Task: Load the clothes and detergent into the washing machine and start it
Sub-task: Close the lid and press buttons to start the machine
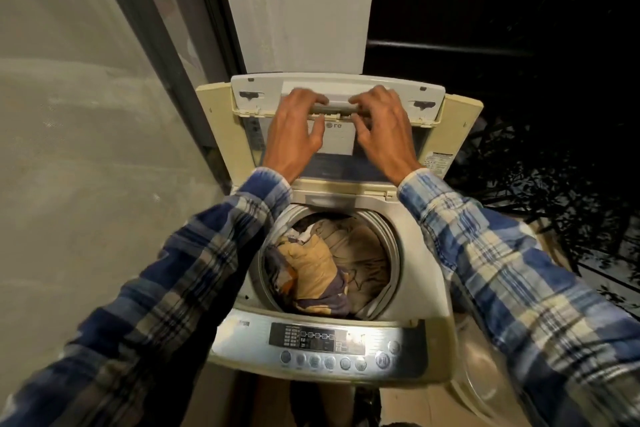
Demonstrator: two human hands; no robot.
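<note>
Sleeves (145, 288): blue, navy, cream plaid. Washer (460, 114), centre frame: cream body, grey-white lid (263, 87), silver panel (398, 333) with black display (311, 338). Clothes (325, 263) in drum: tan, beige, navy, orange trace. Wall (69, 114), left: grey.

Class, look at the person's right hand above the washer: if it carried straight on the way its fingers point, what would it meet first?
Most likely the grey handle on the raised lid. The right hand has its fingers at the bar already, though contact is unclear.
</note>
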